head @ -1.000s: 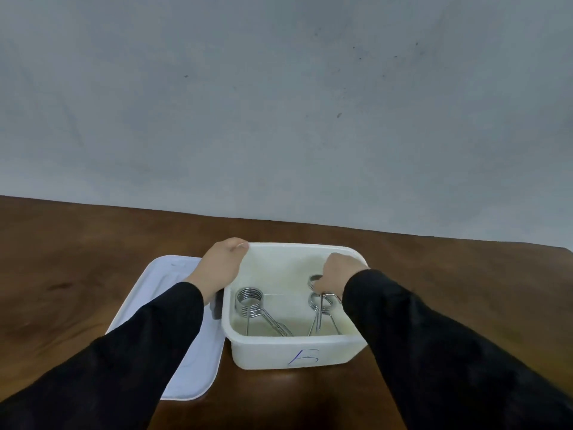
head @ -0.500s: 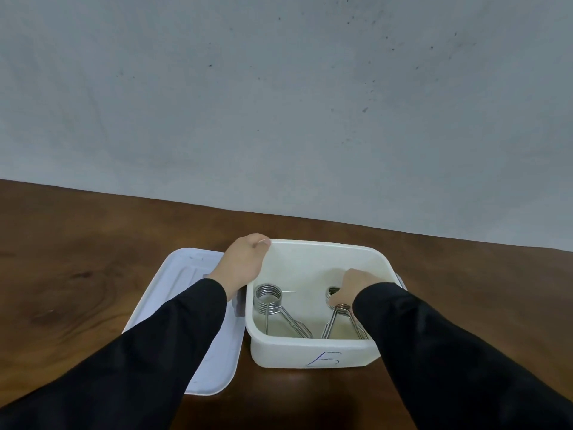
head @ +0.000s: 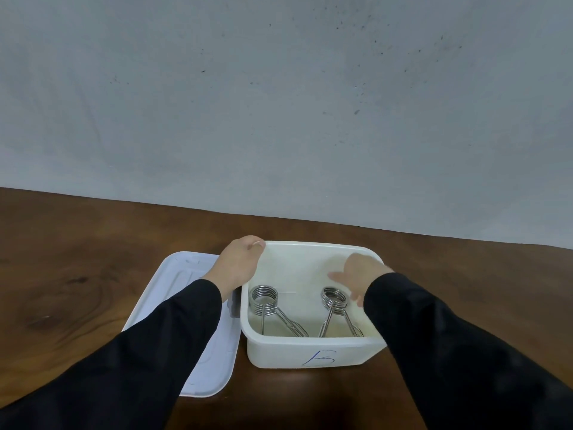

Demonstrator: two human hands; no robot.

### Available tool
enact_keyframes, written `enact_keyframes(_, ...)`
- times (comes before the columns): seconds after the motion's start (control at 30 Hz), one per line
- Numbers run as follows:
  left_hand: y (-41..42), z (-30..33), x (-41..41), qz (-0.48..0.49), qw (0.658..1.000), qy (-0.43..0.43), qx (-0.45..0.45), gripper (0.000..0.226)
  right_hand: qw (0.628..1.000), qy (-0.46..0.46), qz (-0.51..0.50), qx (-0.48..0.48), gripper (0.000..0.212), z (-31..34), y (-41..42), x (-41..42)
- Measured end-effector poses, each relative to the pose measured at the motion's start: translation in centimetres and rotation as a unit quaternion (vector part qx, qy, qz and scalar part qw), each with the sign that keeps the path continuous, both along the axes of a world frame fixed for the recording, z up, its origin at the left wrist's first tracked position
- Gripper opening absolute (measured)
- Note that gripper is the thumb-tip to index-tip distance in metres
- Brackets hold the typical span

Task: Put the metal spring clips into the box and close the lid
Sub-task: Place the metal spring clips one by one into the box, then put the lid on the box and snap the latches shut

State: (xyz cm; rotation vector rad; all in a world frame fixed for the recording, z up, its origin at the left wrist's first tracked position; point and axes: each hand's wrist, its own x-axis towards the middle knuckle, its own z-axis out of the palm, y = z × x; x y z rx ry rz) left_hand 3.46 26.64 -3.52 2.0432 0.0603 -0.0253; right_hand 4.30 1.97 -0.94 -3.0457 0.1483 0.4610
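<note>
A white plastic box (head: 291, 352) with a blue mark on its front stands open on the wooden table. Two metal spring clips lie inside it: one on the left (head: 265, 301) and one on the right (head: 335, 301). My left hand (head: 240, 263) grips the box's far-left corner at the rim. My right hand (head: 361, 276) hovers inside the box above the right clip, fingers spread, holding nothing. The white lid (head: 183, 283) lies flat on the table left of the box, partly under my left sleeve.
The brown wooden table (head: 77, 259) runs back to a grey wall (head: 279, 103). A dark latch (head: 234, 305) shows on the box's left side. My black sleeves cover the table's near part.
My right hand has let go of the right clip, which now lies in the box, and has lifted with fingers spread. The left hand stays on the box's corner.
</note>
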Motion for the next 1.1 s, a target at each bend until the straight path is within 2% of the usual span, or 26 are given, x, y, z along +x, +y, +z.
enact_keyframes(0.07,0.0,0.2,-0.1,-0.008,1.0,0.011,-0.012,0.036,0.995,-0.043,-0.011,0.089,0.043,2.7,-0.2,-0.2)
enact_keyframes(0.13,0.1,0.4,-0.4,-0.001,1.0,0.017,-0.024,0.04,0.985,-0.112,0.007,0.132,0.046,4.8,-0.4,-1.1)
enact_keyframes(0.23,1.1,0.2,-1.2,0.085,0.996,-0.016,-0.029,0.048,0.963,-0.202,0.06,0.168,0.048,6.0,0.6,-3.4)
enact_keyframes(0.3,2.3,-0.4,-3.0,0.147,0.988,-0.048,-0.001,0.038,0.94,-0.244,0.096,0.22,0.045,6.4,2.0,-6.1)
enact_keyframes(0.37,3.6,-1.6,-5.9,0.171,0.98,-0.072,0.07,0.026,0.909,-0.264,0.143,0.287,0.044,6.3,3.6,-9.8)
enact_keyframes(0.5,5.7,-5.8,-13.2,0.124,0.952,-0.12,0.253,0.011,0.865,-0.221,0.239,0.382,0.045,1.6,6.2,-16.8)
enact_keyframes(0.6,6.8,-9.0,-17.9,0.014,0.933,-0.116,0.341,0.021,0.873,-0.155,0.251,0.389,0.044,-5.3,7.8,-18.7)
enact_keyframes(0.73,7.2,-10.9,-20.4,-0.036,0.917,-0.106,0.383,0.023,0.89,-0.099,0.216,0.389,0.038,-12.3,8.9,-18.9)
enact_keyframes(0.8,7.4,-11.0,-20.6,-0.049,0.91,-0.11,0.396,0.02,0.901,-0.101,0.201,0.371,0.037,-13.4,9.2,-19.0)
enact_keyframes(0.87,7.5,-11.1,-20.6,-0.05,0.906,-0.132,0.4,0.026,0.902,-0.107,0.2,0.366,0.036,-13.5,9.4,-19.1)
enact_keyframes(0.97,7.3,-10.4,-21.1,-0.005,0.904,-0.162,0.396,0.034,0.905,-0.097,0.199,0.363,0.033,-13.0,9.7,-19.2)
enact_keyframes(1.03,7.3,-9.5,-21.5,0.054,0.917,-0.188,0.349,0.033,0.903,-0.091,0.191,0.374,0.027,-12.5,9.7,-19.3)
enact_keyframes(1.1,7.2,-8.3,-22.0,0.131,0.931,-0.22,0.261,0.026,0.9,-0.085,0.19,0.383,0.019,-11.6,9.8,-19.5)
